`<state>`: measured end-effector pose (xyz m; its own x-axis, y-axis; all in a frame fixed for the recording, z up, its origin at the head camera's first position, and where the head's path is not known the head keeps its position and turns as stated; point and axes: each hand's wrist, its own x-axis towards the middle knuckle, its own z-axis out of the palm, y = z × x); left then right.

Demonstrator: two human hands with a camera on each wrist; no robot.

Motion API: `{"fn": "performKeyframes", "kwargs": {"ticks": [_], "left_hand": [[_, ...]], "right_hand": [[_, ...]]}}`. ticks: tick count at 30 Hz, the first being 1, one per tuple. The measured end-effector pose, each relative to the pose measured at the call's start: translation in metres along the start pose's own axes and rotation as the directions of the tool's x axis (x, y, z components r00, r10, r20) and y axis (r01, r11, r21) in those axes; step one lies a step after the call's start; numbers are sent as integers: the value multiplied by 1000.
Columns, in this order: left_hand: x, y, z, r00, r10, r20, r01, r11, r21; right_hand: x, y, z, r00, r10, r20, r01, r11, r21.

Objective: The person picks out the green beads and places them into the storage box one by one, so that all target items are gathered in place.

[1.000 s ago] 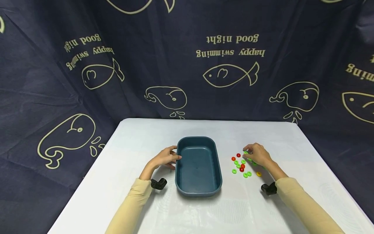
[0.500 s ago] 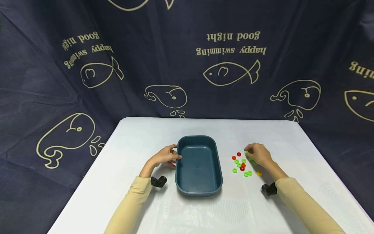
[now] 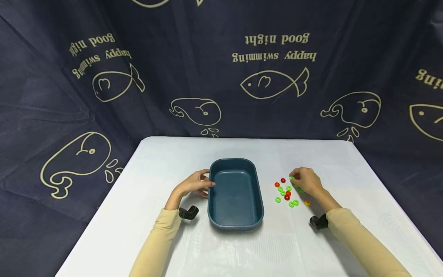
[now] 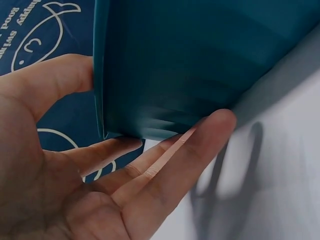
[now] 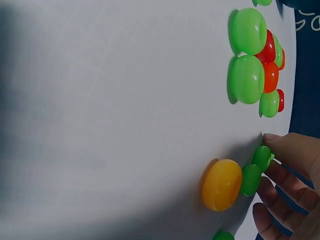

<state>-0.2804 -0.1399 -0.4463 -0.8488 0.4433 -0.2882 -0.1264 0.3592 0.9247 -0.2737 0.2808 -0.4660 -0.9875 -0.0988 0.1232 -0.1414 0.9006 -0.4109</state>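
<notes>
A dark teal rectangular bin (image 3: 235, 223) stands upright on the white table. My left hand (image 3: 194, 184) holds its left wall, thumb at the rim and the other fingers along the outside, as the left wrist view shows. To the right of the bin, my right hand (image 3: 307, 181) pinches a small green ring (image 3: 292, 177) between thumb and index finger, low over the table; the fingers partly hide it. More green rings (image 5: 251, 179) lie just beneath that hand, beside a yellow ring (image 5: 221, 185). The remaining fingers of the right hand are bent.
Several loose green, red and orange rings, among them a red ring (image 3: 283, 180), lie between the bin and my right hand. Black wrist cameras (image 3: 188, 212) sit under both wrists. A dark blue fish-print cloth (image 3: 221, 77) hangs behind the table's far edge.
The thumb and index finger of my right hand have come together on a green ring. My left hand stays at the bin's wall. The whole scene sits slightly higher in the head view.
</notes>
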Motion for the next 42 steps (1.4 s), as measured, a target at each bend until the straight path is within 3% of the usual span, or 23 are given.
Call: {"fn": "performKeyframes", "kwargs": {"ticks": [5, 10, 16, 22, 31, 42], "left_hand": [[-1, -1, -1, 1000, 5, 1, -5, 1000, -16], [-3, 1, -2, 1000, 14, 4, -14, 1000, -13], [-4, 4, -5, 1000, 20, 2, -20, 1000, -4], [-3, 4, -5, 1000, 19, 2, -19, 1000, -14], [-1, 1, -1, 1000, 23, 0, -23, 1000, -2], [-1, -1, -2, 1000, 17, -2, -17, 1000, -3]], "right_hand": [[4, -4, -3, 1000, 3, 11, -3, 1000, 2], [14, -21, -17, 998, -55, -27, 56, 998, 19], [38, -68, -36, 989, -131, -71, 134, 991, 32], [60, -129, -36, 970, -236, -61, 239, 970, 36], [72, -201, -2, 941, -337, 6, 336, 939, 67], [73, -224, 59, 924, -328, 198, 341, 939, -34]]}}
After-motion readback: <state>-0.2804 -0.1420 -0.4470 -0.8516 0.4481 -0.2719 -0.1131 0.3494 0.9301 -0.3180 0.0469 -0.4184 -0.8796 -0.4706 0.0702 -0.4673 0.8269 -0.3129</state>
